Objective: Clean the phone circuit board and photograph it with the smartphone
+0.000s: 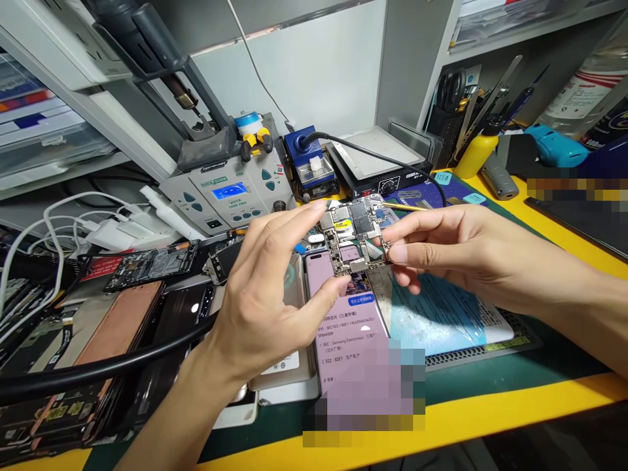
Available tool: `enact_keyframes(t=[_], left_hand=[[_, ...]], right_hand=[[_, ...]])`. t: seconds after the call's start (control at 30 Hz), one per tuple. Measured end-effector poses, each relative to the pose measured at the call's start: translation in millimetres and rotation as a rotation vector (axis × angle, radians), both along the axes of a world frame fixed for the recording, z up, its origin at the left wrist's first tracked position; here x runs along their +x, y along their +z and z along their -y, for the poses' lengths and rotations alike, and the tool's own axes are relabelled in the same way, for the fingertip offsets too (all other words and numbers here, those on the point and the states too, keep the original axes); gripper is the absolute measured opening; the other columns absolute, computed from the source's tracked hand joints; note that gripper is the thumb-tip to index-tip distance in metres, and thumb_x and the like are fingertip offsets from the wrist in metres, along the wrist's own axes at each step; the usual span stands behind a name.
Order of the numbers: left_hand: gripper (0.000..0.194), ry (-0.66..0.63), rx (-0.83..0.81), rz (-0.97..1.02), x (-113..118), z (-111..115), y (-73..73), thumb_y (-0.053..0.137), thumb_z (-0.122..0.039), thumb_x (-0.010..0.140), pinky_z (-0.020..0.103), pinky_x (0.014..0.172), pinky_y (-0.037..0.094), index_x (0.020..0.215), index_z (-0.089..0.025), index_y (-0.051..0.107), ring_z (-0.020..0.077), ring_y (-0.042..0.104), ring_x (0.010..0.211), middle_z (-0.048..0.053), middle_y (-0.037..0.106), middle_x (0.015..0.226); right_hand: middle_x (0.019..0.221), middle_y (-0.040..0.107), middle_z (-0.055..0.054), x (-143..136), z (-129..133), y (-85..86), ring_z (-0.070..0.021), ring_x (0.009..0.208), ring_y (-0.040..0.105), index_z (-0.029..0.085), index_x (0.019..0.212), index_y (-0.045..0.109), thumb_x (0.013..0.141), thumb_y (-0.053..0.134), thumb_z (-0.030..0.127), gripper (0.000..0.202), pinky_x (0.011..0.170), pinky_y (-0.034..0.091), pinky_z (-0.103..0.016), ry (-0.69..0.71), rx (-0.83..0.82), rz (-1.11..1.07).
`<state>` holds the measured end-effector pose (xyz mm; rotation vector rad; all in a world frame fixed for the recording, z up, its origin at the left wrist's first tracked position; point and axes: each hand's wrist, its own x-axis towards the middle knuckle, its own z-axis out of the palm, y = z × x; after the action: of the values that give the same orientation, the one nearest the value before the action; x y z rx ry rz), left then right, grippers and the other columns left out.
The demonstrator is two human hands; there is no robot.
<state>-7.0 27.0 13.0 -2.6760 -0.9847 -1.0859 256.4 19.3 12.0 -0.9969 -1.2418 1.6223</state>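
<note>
A small phone circuit board [363,245] with a yellow label is held up between both hands. My left hand [275,281] grips its left side, the index finger at the top corner and the thumb at the bottom corner. The right edge of the board is pinched by the thumb and fingers of my right hand [441,252]. Under the board lies a phone [338,327] with a lit pink screen showing text, its lower part blurred by pixel blocks. A light blue sheet [451,320] lies beneath my right hand.
A hot air station [230,196] stands behind my left hand, with a soldering iron holder [304,157] beside it. Stacked phone parts [118,327] fill the left. A black cable [112,369] crosses there. A yellow bottle [475,154] and tweezers stand at back right.
</note>
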Motion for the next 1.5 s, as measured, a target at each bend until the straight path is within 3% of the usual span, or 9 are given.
enact_keyframes(t=[0.27,0.53,0.7,0.8,0.87,0.97,1.13,1.37,1.5], left_hand=[[0.081,-0.037,0.034,0.126,-6.9,-7.0,-8.3,0.089,-0.022,0.081,0.042,0.121,0.051,0.152,-0.018,0.050,0.0236,0.066,0.135,0.010,0.067,0.147],[0.077,-0.058,-0.018,0.108,-8.3,-6.9,-10.1,0.088,-0.020,0.084,0.032,0.123,0.047,0.151,-0.015,0.051,0.0188,0.063,0.136,0.010,0.066,0.150],[0.078,-0.078,-0.088,0.093,-6.9,-2.8,-6.8,0.085,-0.020,0.086,0.037,0.126,0.045,0.154,-0.016,0.047,0.0209,0.059,0.142,0.011,0.061,0.155],[0.082,-0.027,-0.190,0.121,-15.6,-3.1,1.1,0.079,-0.020,0.089,0.042,0.129,0.044,0.161,-0.018,0.039,0.0241,0.054,0.148,0.011,0.051,0.164],[0.076,0.026,-0.282,0.113,-24.1,-4.4,7.9,0.075,-0.021,0.091,0.042,0.130,0.043,0.159,-0.022,0.042,0.0239,0.054,0.147,0.007,0.055,0.161],[0.065,0.094,-0.435,-0.042,-34.2,-5.7,17.2,0.071,-0.031,0.092,0.040,0.128,0.044,0.153,-0.031,0.050,0.0219,0.058,0.143,0.001,0.061,0.153],[0.073,0.099,-0.615,-0.296,-34.8,-2.6,24.8,0.063,-0.035,0.091,0.043,0.127,0.044,0.159,-0.036,0.037,0.0230,0.052,0.149,-0.001,0.051,0.163],[0.083,0.082,-0.615,-0.405,-32.6,1.4,22.6,0.064,-0.038,0.089,0.041,0.128,0.044,0.163,-0.038,0.025,0.0248,0.052,0.150,0.000,0.042,0.169],[0.090,0.101,-0.610,-0.477,-35.0,4.6,19.3,0.064,-0.048,0.091,0.046,0.130,0.041,0.165,-0.044,0.013,0.0275,0.045,0.156,-0.003,0.031,0.177]], right_hand=[[0.075,0.077,-0.001,0.5,-1.8,-1.0,-0.0130,0.064,0.068,0.024,0.103,0.087,0.080,0.096,0.034,0.026,0.063,0.053,-0.028,-0.044,0.021,0.025],[0.073,0.078,-0.001,-1.9,0.0,0.0,-0.0135,0.062,0.068,0.026,0.094,0.089,0.076,0.097,0.033,0.021,0.059,0.057,-0.026,-0.019,0.032,0.013],[0.070,0.077,-0.003,-4.5,0.5,1.8,-0.0132,0.059,0.067,0.021,0.088,0.087,0.075,0.099,0.034,0.022,0.059,0.058,-0.027,-0.010,-0.004,0.027],[0.068,0.075,-0.003,-4.5,-1.7,1.7,-0.0132,0.059,0.066,0.020,0.087,0.087,0.074,0.100,0.036,0.024,0.056,0.056,-0.026,-0.066,-0.004,0.020],[0.069,0.074,-0.003,-3.7,-3.2,1.4,-0.0140,0.060,0.067,0.019,0.086,0.087,0.072,0.101,0.038,0.028,0.056,0.055,-0.026,-0.104,-0.009,0.016],[0.071,0.073,-0.003,-1.5,-4.0,1.0,-0.0147,0.061,0.067,0.020,0.087,0.086,0.069,0.102,0.041,0.032,0.056,0.054,-0.028,-0.129,-0.020,0.026],[0.074,0.074,-0.003,2.1,-4.5,-0.3,-0.0148,0.063,0.067,0.021,0.090,0.086,0.072,0.100,0.041,0.030,0.058,0.052,-0.028,-0.129,-0.032,0.049],[0.076,0.074,-0.003,2.8,-3.8,1.8,-0.0154,0.065,0.067,0.020,0.090,0.084,0.072,0.099,0.040,0.030,0.060,0.052,-0.029,-0.146,-0.046,0.039],[0.077,0.074,-0.003,4.3,-2.1,3.2,-0.0149,0.065,0.068,0.019,0.093,0.085,0.074,0.099,0.037,0.029,0.060,0.052,-0.028,-0.155,-0.049,0.034]])
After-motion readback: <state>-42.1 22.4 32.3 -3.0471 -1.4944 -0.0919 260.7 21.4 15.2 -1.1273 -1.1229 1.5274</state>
